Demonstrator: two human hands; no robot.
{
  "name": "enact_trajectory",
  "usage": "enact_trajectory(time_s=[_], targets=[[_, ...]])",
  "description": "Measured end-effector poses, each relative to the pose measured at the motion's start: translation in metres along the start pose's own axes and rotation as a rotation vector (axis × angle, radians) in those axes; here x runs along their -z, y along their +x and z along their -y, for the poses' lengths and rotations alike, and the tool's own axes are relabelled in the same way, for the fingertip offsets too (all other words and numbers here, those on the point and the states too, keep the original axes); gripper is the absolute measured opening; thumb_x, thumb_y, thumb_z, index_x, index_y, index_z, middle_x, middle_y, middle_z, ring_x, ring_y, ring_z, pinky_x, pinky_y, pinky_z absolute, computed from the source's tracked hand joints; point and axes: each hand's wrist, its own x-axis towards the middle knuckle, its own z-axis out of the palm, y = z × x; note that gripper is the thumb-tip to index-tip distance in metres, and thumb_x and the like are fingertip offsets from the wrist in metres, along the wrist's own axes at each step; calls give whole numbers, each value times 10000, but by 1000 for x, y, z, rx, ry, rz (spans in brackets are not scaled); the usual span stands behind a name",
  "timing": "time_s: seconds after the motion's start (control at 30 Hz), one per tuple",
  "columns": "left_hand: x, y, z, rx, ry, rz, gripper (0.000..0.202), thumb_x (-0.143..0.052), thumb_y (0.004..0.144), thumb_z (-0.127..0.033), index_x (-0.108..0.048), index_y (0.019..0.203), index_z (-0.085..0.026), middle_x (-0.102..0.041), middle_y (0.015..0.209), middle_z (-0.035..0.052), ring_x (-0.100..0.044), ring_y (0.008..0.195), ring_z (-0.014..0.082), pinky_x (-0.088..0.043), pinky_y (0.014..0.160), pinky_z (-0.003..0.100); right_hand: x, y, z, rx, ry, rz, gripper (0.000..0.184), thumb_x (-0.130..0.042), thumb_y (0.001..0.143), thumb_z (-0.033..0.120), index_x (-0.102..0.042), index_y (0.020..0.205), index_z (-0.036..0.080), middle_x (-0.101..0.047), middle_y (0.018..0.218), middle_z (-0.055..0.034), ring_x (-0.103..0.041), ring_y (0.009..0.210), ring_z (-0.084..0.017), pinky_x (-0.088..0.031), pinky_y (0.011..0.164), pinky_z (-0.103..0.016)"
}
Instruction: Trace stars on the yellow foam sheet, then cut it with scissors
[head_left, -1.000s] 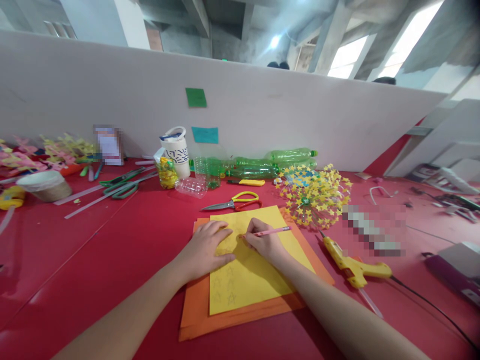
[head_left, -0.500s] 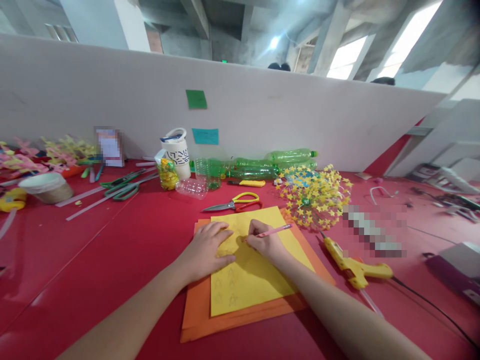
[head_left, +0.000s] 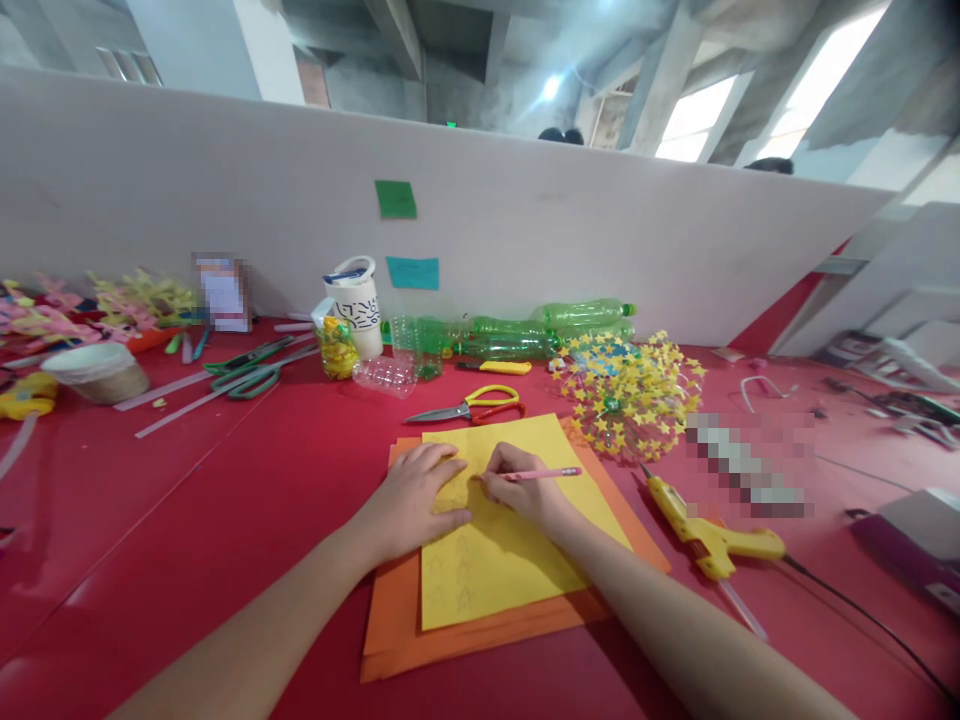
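Observation:
A yellow sheet of paper lies on top of larger orange paper on the red table. My left hand rests flat on the yellow sheet's left side, fingers spread. A pink pencil is pinched in my right hand, its eraser end pointing right and its tip near the paper, close to the left fingertips. Several hand-drawn stars show in the sheet's lower left. Just behind the paper lie scissors with one yellow and one red handle.
To the right lies a yellow glue gun with its cord trailing off. Yellow paper stars on a clear base stand behind it. Green plastic bottles, a yellow cutter knife and a white tumbler line the back. Green scissors lie left.
My right hand has shifted slightly left with the pencil, which now lies closer to level. The left hand has stayed in place on the paper.

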Motion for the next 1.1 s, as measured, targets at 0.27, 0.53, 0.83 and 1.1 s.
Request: enact_trajectory(time_s=[0.27, 0.53, 0.83, 1.1], targets=[[0, -1, 0, -5, -2, 4, 527, -519, 781, -549, -490, 1201, -232, -428, 1261, 85, -362, 1156, 291, -293, 949, 433, 0, 1, 2, 9, -56, -11, 51, -493, 718, 177, -470, 672, 177, -532, 536, 34, -451, 465, -85, -296, 424, -179], [1, 0, 0, 0, 4, 6, 536, -525, 780, -546, -489, 1206, -223, -427, 1265, 81, -364, 1154, 287, -286, 958, 432, -1, -1, -1, 5, -72, -90, 69, -483, 701, 158, -460, 641, 183, -500, 510, 44, -403, 449, -79, -254, 420, -183], [2, -1, -2, 3, 3, 7, 549, -512, 782, -563, -493, 1208, -217, -427, 1267, 83, -361, 1159, 291, -289, 960, 434, 2, -3, 5, -55, -114, -130, 75, -483, 686, 168, -436, 631, 186, -450, 498, 51, -373, 450, -83, -225, 416, -192], [2, -1, -1, 6, 15, 11, 550, -513, 787, -559, -492, 1208, -207, -419, 1276, 85, -354, 1165, 280, -280, 964, 432, 5, -2, 10, -58, -184, -176, 75, -469, 657, 152, -423, 607, 182, -415, 499, 52, -377, 476, -88, -238, 429, -192]])
